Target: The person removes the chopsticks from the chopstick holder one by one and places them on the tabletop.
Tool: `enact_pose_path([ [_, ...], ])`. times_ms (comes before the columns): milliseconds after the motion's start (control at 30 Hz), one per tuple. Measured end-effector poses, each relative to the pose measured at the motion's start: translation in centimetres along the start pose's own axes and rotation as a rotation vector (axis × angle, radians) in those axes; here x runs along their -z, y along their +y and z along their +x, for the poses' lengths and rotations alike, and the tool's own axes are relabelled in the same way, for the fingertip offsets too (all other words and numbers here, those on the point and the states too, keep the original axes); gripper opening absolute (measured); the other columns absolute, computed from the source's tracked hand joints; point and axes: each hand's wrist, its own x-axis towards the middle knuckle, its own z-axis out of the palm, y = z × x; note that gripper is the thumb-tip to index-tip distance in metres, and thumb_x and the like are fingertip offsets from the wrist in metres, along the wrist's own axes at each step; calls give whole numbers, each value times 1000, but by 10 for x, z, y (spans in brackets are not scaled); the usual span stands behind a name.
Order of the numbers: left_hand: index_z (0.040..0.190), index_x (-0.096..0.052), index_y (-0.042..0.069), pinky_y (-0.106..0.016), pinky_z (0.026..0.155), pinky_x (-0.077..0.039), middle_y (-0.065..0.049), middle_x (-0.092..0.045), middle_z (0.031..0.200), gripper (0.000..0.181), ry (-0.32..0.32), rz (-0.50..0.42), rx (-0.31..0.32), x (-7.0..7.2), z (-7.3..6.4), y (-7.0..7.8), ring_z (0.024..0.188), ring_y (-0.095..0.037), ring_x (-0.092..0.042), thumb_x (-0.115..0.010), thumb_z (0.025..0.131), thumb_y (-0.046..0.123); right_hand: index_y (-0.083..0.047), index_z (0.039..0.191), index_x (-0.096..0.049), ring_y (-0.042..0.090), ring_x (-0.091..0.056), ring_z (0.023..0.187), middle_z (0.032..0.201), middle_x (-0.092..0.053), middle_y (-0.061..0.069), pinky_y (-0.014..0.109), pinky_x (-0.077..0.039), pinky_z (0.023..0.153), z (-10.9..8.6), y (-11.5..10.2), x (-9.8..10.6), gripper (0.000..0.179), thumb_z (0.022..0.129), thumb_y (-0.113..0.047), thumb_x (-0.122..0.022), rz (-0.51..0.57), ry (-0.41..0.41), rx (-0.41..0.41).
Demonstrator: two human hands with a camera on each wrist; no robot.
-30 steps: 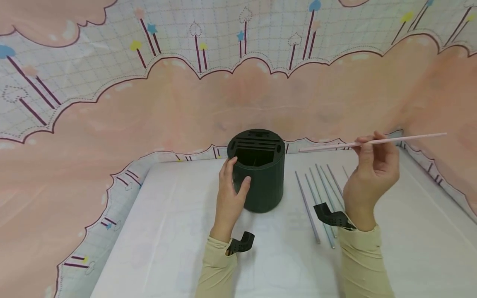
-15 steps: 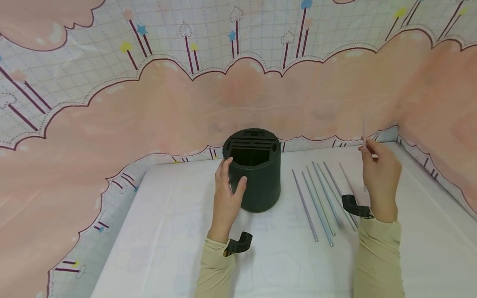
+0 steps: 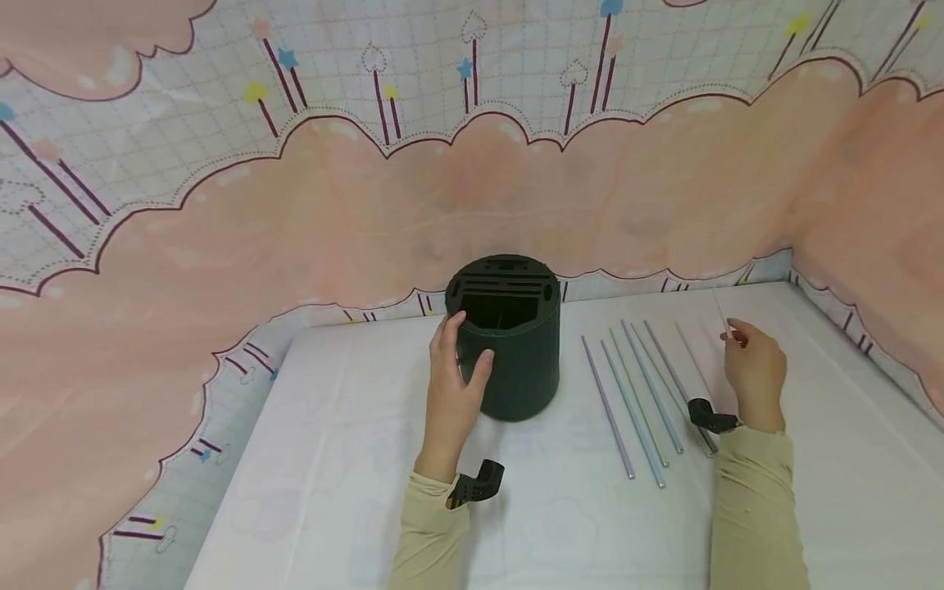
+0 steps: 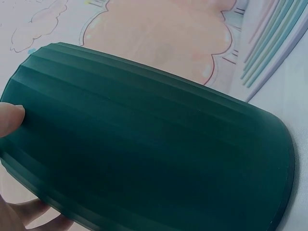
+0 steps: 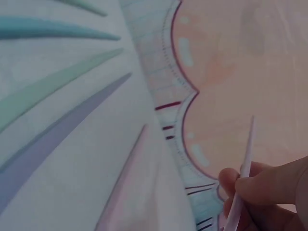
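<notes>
A dark green round knife block with slots and a wide opening in its top stands upright on the table. My left hand grips its left side, thumb at the front and fingers by the rim. In the left wrist view the block's ribbed wall fills most of the picture. To the right, my right hand pinches a pale pink chopstick between thumb and fingers, its tip pointing away. The right wrist view shows this pink chopstick sloping up from the fingertips. Its lower end is hidden.
Several pastel chopsticks in purple, blue and green lie side by side between the knife block and my right hand. Another pink chopstick lies nearest that hand. A patterned cloth backdrop rises behind the white table.
My right hand has moved right and lower towards the table. The pink chopstick in it has turned from lying crosswise to pointing away. My left hand stays on the knife block.
</notes>
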Motion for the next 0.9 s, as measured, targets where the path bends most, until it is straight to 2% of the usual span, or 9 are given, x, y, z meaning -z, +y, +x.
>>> enact_pose_path([
  [100,137,-23,39,-48,94,-34,7,-14,145,56,0,4,-6,-1,-1,1,128,-15,-25,-47,88,47,4,119,-53,42,-50,95,106,-57,26,49,-34,75,0,11,-5,36,86,-2,-38,-25,-39,-11],
  [233,138,-22,38,-46,95,-34,8,-13,145,56,9,2,-13,1,-2,2,129,-13,-23,-47,89,45,6,119,-52,44,-48,100,108,-55,28,52,-34,80,2,18,-12,34,88,-4,-41,-27,-114,-10],
  [333,137,-21,40,-46,95,-34,8,-12,145,56,11,10,-11,4,-2,2,129,-14,-23,-47,89,45,6,118,-52,45,-47,100,109,-54,28,52,-35,79,1,20,-18,34,88,-5,-41,-25,-151,-6],
  [433,137,-20,41,-47,93,-35,7,-13,145,56,8,15,-9,7,-2,2,128,-15,-25,-47,89,45,7,117,-52,44,-47,99,107,-55,27,51,-36,78,-3,20,-22,38,83,-2,-36,-37,-186,-10],
  [567,137,-21,40,-47,90,-38,7,-14,145,55,13,16,-11,11,-1,1,127,-15,-27,-48,89,44,7,115,-52,43,-48,95,103,-55,26,49,-36,77,-5,20,-25,40,81,-2,-34,-40,-203,9],
  [733,139,-16,41,-47,91,-37,8,-15,145,60,-26,-1,1,13,2,-1,128,-15,-25,-48,88,45,7,121,-47,45,-45,100,110,-50,30,52,-35,80,-2,17,-19,40,88,-12,-36,-17,-256,12],
  [833,140,-16,38,-48,92,-36,6,-21,144,62,-56,-48,38,17,4,-5,126,-18,-30,-49,88,45,8,127,-40,47,-39,107,120,-42,32,55,-32,83,-2,8,-9,45,93,-21,-36,2,-318,11],
  [900,141,-18,35,-48,92,-35,4,-26,142,62,-64,-54,74,22,5,-10,124,-20,-35,-49,88,45,7,129,-37,48,-37,109,123,-39,33,57,-31,84,-2,-2,-1,48,94,-26,-34,13,-326,40],
])
